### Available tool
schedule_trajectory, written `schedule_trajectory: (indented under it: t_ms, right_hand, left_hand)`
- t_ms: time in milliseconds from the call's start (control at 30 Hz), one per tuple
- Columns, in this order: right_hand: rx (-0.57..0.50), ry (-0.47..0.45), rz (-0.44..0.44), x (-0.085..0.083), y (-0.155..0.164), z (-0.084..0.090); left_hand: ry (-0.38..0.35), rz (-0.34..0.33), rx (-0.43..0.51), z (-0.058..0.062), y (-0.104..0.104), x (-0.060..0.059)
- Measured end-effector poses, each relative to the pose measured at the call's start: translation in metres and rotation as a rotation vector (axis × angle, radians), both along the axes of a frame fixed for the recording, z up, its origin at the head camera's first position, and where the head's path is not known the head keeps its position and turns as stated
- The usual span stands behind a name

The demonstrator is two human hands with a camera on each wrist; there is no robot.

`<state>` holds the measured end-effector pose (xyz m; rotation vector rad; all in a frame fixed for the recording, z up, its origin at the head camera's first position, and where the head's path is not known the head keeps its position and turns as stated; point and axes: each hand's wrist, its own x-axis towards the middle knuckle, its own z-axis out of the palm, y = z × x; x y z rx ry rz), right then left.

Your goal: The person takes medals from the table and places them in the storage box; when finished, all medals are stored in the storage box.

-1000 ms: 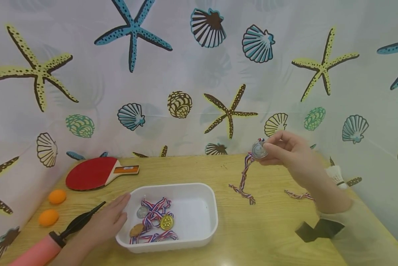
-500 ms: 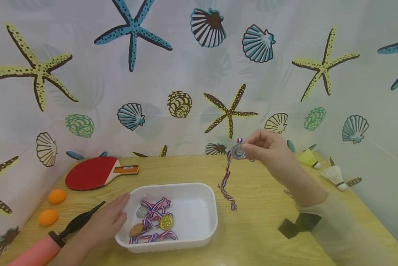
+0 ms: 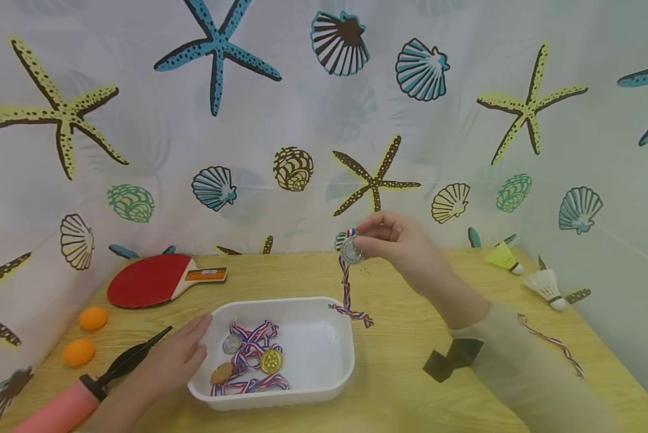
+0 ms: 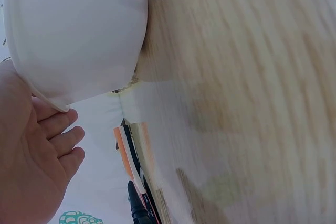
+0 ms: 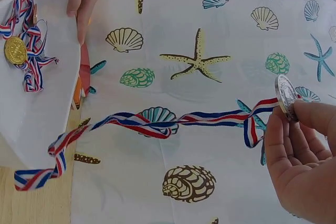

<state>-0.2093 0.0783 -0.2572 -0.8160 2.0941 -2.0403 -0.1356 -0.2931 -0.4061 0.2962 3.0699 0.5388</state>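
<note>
My right hand [image 3: 396, 246] pinches a silver medal [image 3: 352, 249] between thumb and fingers, above the table behind the white tray [image 3: 318, 397]. From the medal hangs a twisted red, white and blue ribbon [image 5: 210, 118], its lower end overlapping the tray's back right corner in the head view. My left hand [image 3: 169, 361] rests along the tray's left rim with its fingers extended. Inside the tray's left half lie a gold medal [image 3: 271, 361], a silver medal [image 3: 231, 344] and a bronze medal [image 3: 222, 373] with tangled striped ribbons.
Left of the tray are a red table tennis paddle [image 3: 149, 281], two orange balls [image 3: 93, 318] and a pink hand pump [image 3: 61, 409]. At right lie a yellow shuttlecock [image 3: 503, 258], a white shuttlecock [image 3: 544, 288] and another ribboned medal [image 3: 521, 319]. A patterned curtain [image 3: 302, 120] hangs behind.
My right hand has moved left with the silver medal, from the table's right side toward the tray, uncovering the shuttlecocks and the medal at right. The left hand stays on the rim.
</note>
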Motion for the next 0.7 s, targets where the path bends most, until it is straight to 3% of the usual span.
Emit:
schedule_trajectory:
  t_ms: [300,700]
  right_hand:
    - [-0.018,-0.037,0.043,-0.006,-0.03,-0.009]
    - [0.075,-0.082,0.085,-0.019,-0.063,-0.045]
  left_hand:
    - [-0.014,0.003,0.0,0.0,0.0,0.0]
    - [0.007,-0.024,-0.009,-0.001,-0.001,0.0]
